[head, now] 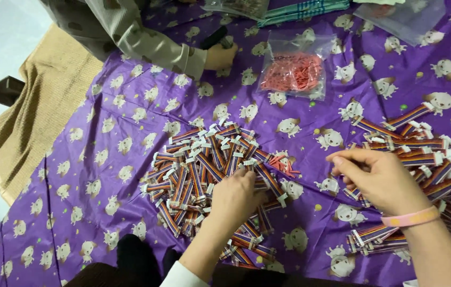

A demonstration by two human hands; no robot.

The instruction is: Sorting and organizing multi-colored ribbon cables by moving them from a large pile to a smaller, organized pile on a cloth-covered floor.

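The left hand (236, 196) is down on the middle pile of striped ribbon cables (204, 170), fingers curled into the heap and touching the cables with their white end plugs; whether it actually grips one I cannot tell. The right hand (377, 178), a pink wristband (410, 218) on its wrist, hovers over the second pile of cables (427, 154) at the right, fingers bent together, thumb and fingertips pinched close, though what they pinch is hidden. Both piles lie on a purple cloth (103, 159) printed with small cartoon animals. A few loose red pieces (284, 163) sit just beside the middle pile. Farther back lies a clear bag of red pieces (294, 72). At the top, another person's hand (220, 56) in a pale sleeve closes around a dark object.
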